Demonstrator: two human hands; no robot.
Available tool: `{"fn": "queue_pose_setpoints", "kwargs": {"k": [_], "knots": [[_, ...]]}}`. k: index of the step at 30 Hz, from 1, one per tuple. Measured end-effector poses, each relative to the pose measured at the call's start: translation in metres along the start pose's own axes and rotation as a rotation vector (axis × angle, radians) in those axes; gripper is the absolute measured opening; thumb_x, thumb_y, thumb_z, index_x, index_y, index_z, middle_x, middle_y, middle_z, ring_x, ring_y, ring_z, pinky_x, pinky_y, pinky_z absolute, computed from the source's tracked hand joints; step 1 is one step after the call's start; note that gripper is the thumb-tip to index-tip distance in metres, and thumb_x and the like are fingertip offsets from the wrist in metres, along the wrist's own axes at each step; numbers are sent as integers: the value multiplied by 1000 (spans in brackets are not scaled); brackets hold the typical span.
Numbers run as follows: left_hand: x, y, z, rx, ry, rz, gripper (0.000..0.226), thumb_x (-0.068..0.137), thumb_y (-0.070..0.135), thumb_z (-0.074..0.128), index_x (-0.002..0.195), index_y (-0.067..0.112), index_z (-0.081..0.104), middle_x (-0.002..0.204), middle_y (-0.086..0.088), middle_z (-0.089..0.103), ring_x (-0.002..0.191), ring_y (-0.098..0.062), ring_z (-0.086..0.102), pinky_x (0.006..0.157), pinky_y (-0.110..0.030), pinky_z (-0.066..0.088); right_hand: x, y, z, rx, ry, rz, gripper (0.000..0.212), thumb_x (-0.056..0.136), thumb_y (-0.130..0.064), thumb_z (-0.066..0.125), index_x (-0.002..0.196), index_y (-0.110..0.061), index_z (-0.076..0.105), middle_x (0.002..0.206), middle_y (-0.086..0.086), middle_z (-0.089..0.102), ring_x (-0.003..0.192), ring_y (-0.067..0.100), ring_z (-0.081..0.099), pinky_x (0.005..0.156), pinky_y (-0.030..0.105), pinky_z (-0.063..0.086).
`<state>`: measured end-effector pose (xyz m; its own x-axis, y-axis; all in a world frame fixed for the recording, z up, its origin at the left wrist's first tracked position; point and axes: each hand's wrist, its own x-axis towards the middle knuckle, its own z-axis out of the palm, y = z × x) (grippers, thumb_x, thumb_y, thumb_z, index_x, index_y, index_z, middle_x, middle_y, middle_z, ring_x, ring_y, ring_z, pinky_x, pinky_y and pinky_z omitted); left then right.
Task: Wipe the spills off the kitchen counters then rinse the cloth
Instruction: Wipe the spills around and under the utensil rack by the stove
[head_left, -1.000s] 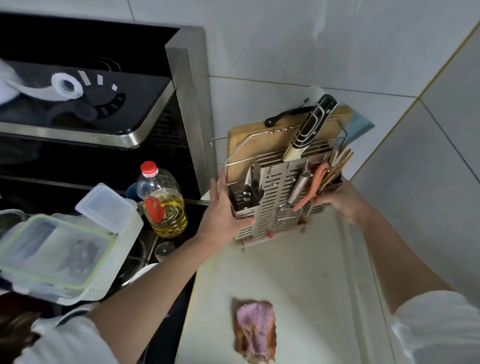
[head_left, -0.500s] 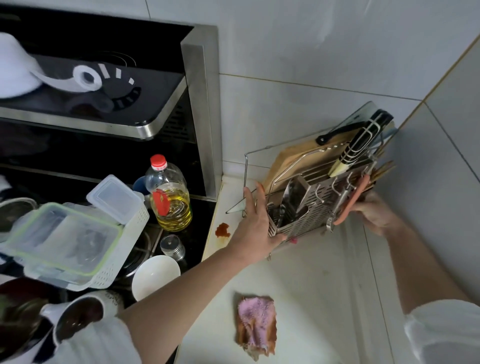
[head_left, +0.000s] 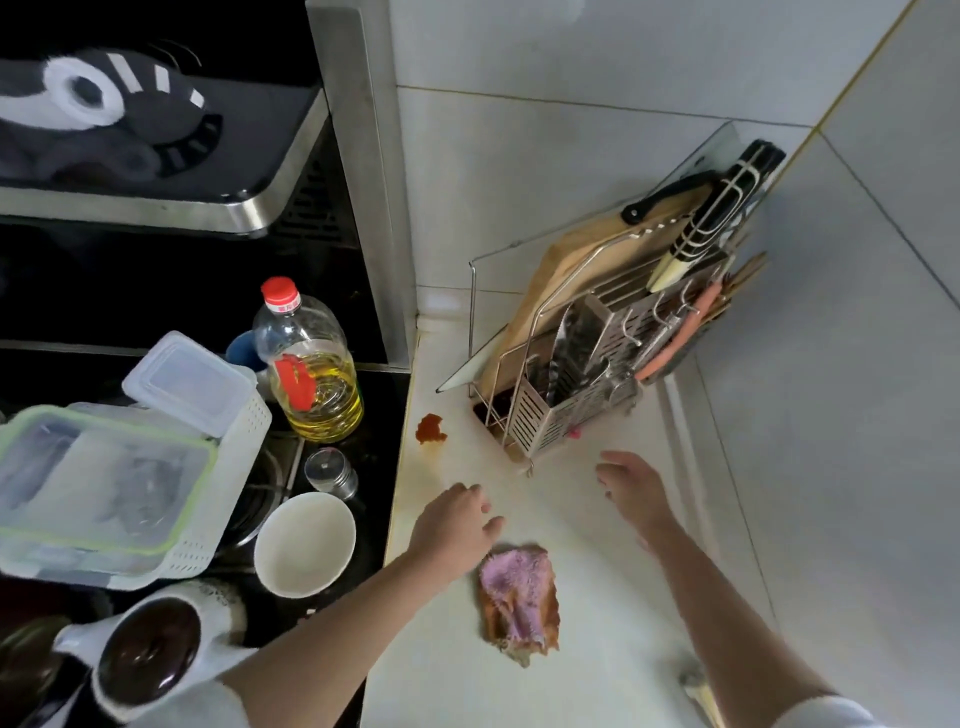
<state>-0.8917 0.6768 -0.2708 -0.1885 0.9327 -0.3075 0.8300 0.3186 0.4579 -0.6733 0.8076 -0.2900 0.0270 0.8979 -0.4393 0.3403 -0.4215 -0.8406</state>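
A pink and brown cloth (head_left: 518, 597) lies crumpled on the pale counter (head_left: 597, 649). A red sauce spill (head_left: 430, 429) sits near the counter's left edge, with a faint orange smear trailing below it. Another dark spill (head_left: 487, 413) shows at the foot of the metal utensil rack (head_left: 587, 384), which stands angled toward the corner. My left hand (head_left: 453, 527) hovers just above and left of the cloth, fingers relaxed, holding nothing. My right hand (head_left: 631, 491) hangs free below the rack, fingers spread and empty.
The rack holds knives, a cutting board (head_left: 597, 260) and chopsticks. On the stove at left stand an oil bottle (head_left: 310, 364), a small shaker (head_left: 330, 470), a white bowl (head_left: 305, 543), stacked plastic containers (head_left: 114, 467) and a dark pot (head_left: 150, 649). Tiled walls enclose the corner.
Both hands let go of the utensil rack after turning it toward the right corner, and drew back toward me. The red spill beside the rack's old place is uncovered.
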Motion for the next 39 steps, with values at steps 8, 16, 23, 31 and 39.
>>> {"fn": "queue_pose_setpoints", "kwargs": {"k": [8, 16, 23, 31, 39], "knots": [[3, 0, 48, 97, -273, -37, 43, 85, 48, 70, 103, 13, 53, 109, -6, 63, 94, -23, 61, 79, -33, 52, -70, 69, 39, -303, -142, 23, 30, 85, -1, 64, 84, -30, 67, 83, -5, 69, 81, 18, 62, 70, 24, 47], [-2, -22, 35, 60, -226, 77, 27, 91, 24, 65, 113, 18, 50, 107, -3, 67, 100, -26, 65, 76, -34, 50, -125, 86, 71, -720, -265, -332, 30, 80, -52, 57, 103, -37, 68, 107, -18, 58, 91, 3, 60, 74, 17, 46], [11, -67, -11, 233, 0, 175, 13, 95, 22, 57, 106, 20, 63, 105, 0, 63, 99, -22, 63, 76, -36, 53, -80, 63, 155, -684, -262, -495, 32, 96, -26, 53, 125, -23, 67, 137, 7, 50, 124, 28, 47, 102, 33, 43], [45, -86, -15, 338, -67, 212, 26, 97, 22, 52, 123, 19, 57, 130, -7, 56, 104, -29, 64, 78, -42, 56, -49, 18, 183, -357, -193, -444, 29, 86, -13, 50, 105, -22, 70, 96, 0, 68, 85, 19, 66, 70, 31, 55], [114, -85, -1, 415, -135, 117, 72, 102, 20, 46, 159, 23, 2, 163, -23, -11, 150, -43, -6, 112, -49, 40, -35, 81, 74, -735, 232, -83, 63, 91, -49, 47, 146, -20, 39, 159, 18, 24, 145, 38, 21, 117, 49, 21]]}}
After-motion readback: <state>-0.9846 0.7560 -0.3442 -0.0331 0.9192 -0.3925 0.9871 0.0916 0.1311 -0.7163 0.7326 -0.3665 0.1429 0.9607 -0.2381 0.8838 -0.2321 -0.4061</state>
